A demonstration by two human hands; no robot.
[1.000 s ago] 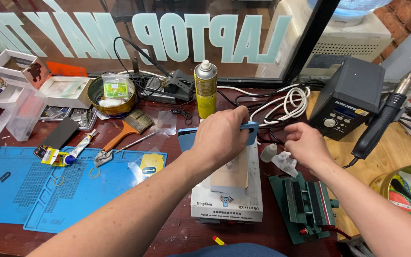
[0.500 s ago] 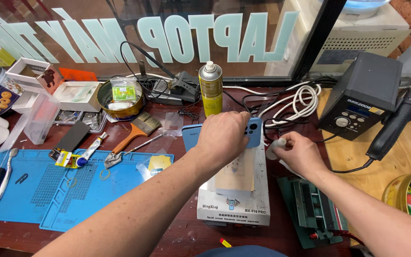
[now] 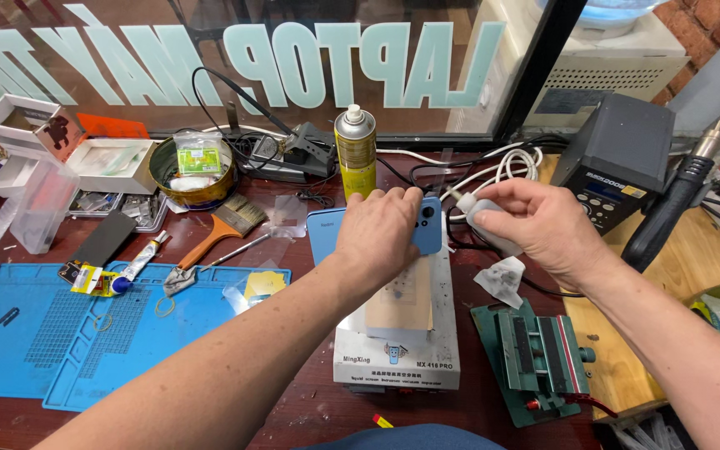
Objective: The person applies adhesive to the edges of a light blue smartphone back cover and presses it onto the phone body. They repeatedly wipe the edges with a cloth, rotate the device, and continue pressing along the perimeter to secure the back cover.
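- Head view: left hand point(image 3: 381, 233) clamps a blue phone point(image 3: 327, 236) flat on the grey heating plate point(image 3: 397, 350).
- Right hand point(image 3: 543, 225) grips a small dropper bottle point(image 3: 481, 215), nozzle at the phone's edge.
- Spray can point(image 3: 355, 150) stands behind on the bench point(image 3: 310, 408).

Left hand point(image 3: 381, 233) palm down, fingers point(image 3: 393, 200) curled; right hand point(image 3: 535, 221) raised beside, fingers pinched; forearms converging.

The right hand point(image 3: 543, 225) has lifted a small bottle point(image 3: 487, 218) to the phone point(image 3: 427, 229).
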